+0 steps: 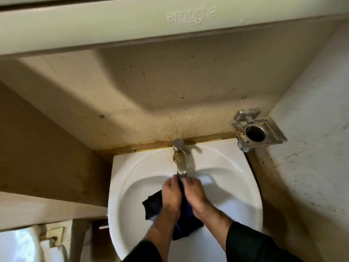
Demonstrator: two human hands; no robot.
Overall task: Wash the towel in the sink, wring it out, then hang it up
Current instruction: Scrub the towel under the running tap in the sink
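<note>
left hand grip curled round dark towel | right hand grip pinched same towel, hands touching | towel bunched between them, hung into white sink | fingertips just below faucet spout | metal holder on wall, right

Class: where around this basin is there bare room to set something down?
Bare rim of the sink left of the tap, and right of it below the metal holder. Crowded: mid-bowl, where left hand and right hand hold the dark towel.
</note>
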